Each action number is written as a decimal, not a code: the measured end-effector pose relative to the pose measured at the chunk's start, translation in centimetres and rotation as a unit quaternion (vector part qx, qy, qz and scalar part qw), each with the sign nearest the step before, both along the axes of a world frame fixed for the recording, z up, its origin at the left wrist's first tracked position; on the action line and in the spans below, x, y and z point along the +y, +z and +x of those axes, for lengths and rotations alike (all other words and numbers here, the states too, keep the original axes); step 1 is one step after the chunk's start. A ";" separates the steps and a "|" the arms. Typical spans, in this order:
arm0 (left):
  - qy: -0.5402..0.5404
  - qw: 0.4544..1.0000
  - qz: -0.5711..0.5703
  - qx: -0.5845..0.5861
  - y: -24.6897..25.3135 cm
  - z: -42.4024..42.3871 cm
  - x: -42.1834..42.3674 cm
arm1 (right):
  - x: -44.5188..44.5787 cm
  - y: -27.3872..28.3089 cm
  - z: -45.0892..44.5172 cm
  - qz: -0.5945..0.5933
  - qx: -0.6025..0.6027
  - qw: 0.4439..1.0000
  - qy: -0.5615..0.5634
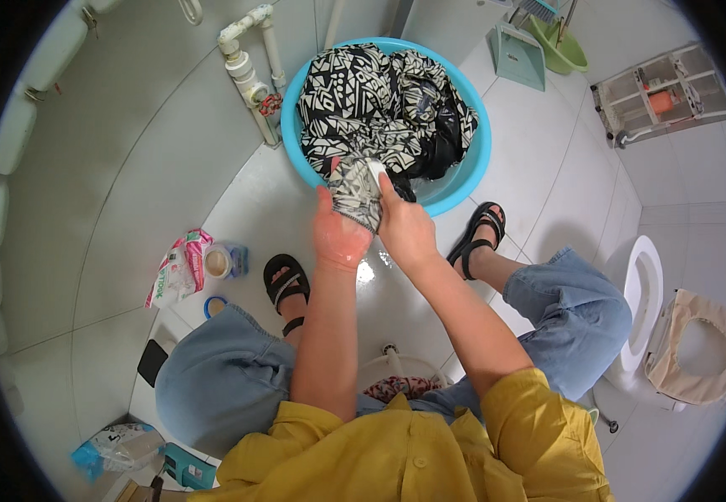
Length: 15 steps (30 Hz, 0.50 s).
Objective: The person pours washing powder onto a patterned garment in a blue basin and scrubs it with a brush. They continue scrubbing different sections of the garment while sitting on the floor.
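A wet end of black-and-cream patterned cloth [358, 188] lies over the palm and fingers of my left hand [341, 238], which holds it at the near rim of a blue plastic basin [487, 141]. My right hand [408, 219] presses against the cloth's right side. Between its fingers is a small white object [376, 170], perhaps soap or a brush; most of it is hidden. The rest of the bunched patterned fabric [347, 88] fills much of the basin. Beside it, a shiny black part [445, 135] lies near some water at the lower right.
White pipes with a red valve handle [269, 105] stand left of the basin. A pink-and-white packet [181, 270] and an open jar [218, 260] sit on the left floor. At right are a toilet [642, 295], a dustpan [518, 58] and a folded step ladder [664, 94].
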State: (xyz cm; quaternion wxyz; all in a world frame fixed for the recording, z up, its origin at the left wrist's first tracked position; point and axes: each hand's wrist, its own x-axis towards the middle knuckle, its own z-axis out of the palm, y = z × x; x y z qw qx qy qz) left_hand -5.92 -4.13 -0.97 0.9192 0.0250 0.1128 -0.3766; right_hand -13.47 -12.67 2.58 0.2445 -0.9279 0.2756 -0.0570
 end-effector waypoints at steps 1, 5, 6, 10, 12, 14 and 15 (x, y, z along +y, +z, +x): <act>-0.003 0.999 -0.051 0.009 -0.5 0.2 0.4 | 1.3 0.0 -0.7 0.001 -0.003 1.000 0.021; -0.042 0.997 0.062 0.023 0.3 -0.3 1.4 | 5.2 1.5 -5.0 0.007 -0.031 0.997 0.076; -0.073 0.993 0.085 0.038 -0.1 -0.8 1.1 | 4.3 1.5 -3.7 -0.004 -0.022 0.997 0.073; -0.057 0.986 0.156 0.017 0.6 -0.9 0.8 | 3.2 1.6 0.3 -0.039 0.000 0.997 0.067; -0.043 0.985 0.169 -0.005 1.2 -0.3 1.0 | 6.1 2.2 -3.6 -0.016 -0.002 0.993 0.118; -0.047 0.982 0.180 -0.019 0.2 0.2 0.6 | 4.9 2.3 -1.9 -0.025 -0.012 0.992 0.120; -0.071 0.979 0.189 -0.022 -0.4 -0.5 0.7 | 4.4 2.1 -1.3 -0.025 -0.010 0.994 0.102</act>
